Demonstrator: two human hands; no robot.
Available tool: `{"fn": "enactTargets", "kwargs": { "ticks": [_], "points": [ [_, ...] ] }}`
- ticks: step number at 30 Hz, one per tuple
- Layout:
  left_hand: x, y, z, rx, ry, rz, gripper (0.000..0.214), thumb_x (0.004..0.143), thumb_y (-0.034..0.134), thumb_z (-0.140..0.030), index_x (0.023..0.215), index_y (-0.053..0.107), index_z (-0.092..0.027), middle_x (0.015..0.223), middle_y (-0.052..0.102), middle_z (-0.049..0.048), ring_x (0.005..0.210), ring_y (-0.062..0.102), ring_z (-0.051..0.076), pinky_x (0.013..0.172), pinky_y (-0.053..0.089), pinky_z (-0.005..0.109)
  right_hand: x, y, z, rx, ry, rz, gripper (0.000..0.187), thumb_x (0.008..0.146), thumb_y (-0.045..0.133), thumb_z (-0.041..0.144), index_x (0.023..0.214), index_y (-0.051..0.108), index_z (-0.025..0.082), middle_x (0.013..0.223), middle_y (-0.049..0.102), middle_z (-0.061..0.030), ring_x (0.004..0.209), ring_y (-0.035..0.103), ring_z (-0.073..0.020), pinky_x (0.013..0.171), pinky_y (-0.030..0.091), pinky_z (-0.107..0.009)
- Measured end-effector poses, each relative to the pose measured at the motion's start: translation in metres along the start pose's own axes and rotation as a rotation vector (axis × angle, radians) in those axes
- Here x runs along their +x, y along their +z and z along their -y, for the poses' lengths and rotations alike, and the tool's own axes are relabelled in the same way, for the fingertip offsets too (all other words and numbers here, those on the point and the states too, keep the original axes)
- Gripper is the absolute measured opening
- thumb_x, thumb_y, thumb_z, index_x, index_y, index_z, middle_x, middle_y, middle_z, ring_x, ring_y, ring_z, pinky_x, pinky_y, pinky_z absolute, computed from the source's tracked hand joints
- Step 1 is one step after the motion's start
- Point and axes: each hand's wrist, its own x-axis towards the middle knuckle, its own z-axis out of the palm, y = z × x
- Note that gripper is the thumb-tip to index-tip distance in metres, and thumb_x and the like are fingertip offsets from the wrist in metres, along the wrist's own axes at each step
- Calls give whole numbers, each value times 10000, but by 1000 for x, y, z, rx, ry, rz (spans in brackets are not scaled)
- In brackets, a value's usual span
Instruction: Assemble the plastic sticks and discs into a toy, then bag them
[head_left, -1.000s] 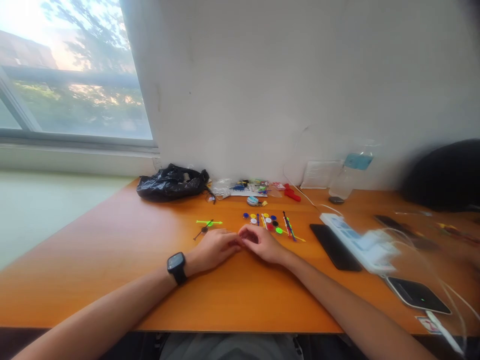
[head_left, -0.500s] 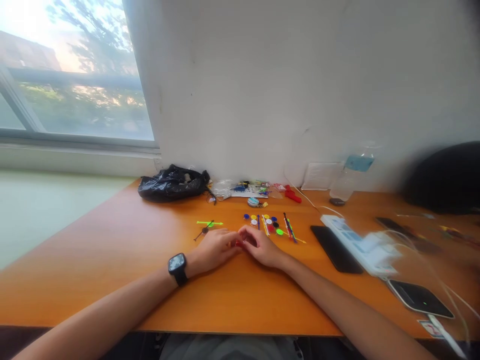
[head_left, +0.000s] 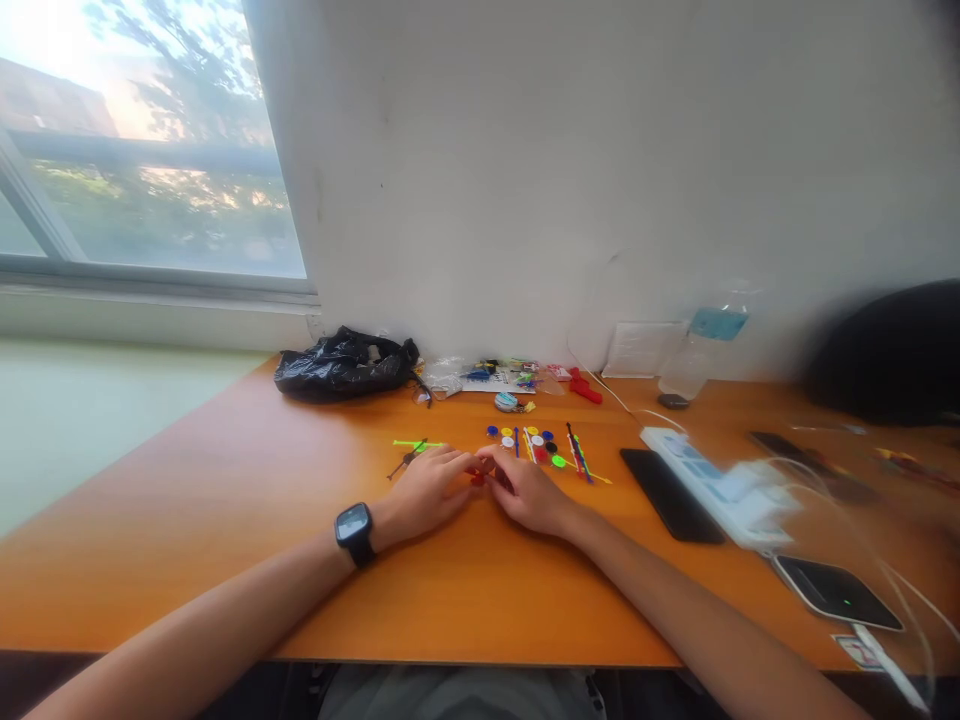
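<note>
My left hand and my right hand meet low over the middle of the table, fingers curled and tips together. Between the fingertips shows a small red plastic piece; its shape is mostly covered by the fingers. Just left of my left hand lie a bright green arrow-shaped stick and a dark one, each with a disc on it. Behind my right hand are several coloured discs, among them a green disc and a blue disc, with coloured arrow sticks alongside.
At the back are a black plastic bag, clear packets of small parts, a red object and a round tin. On the right are a dark phone, a white power strip, cables and a plastic bottle.
My hands stay together in nearly the same place, with the fingers shifting slightly around the red piece. The loose discs and sticks lie as before.
</note>
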Motion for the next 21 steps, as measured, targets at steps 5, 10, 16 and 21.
{"fn": "enactTargets", "kwargs": {
  "ticks": [5,10,16,21],
  "points": [
    [0,-2,-1,-16,10,24,115,989,642,-295,1086,678,-245,925,719,50,865,660,218,792,459,319,1,-1,4,-24,-13,-35,353,976,518,127,1304,576,244,1023,742,-52,849,675,-204,751,478,-299],
    [-1,-3,-2,-17,7,5,119,959,649,-243,1074,675,-238,910,712,58,878,669,227,825,476,330,1,-3,8,-27,-27,-19,403,951,514,98,1324,565,243,1026,742,-49,814,666,-191,734,470,-286],
    [-1,1,-3,-40,2,9,193,890,637,-135,1046,656,-247,898,721,41,874,690,220,812,482,318,0,-3,10,-70,-19,1,463,896,549,95,1331,544,253,943,726,-23,729,624,-185,698,454,-284],
    [-3,1,-5,-91,6,34,178,875,621,-140,1019,625,-245,932,738,35,856,704,203,752,480,295,-2,-3,12,-77,-8,44,480,838,580,94,1287,550,261,873,703,1,685,592,-180,673,443,-281]
  ]
}}
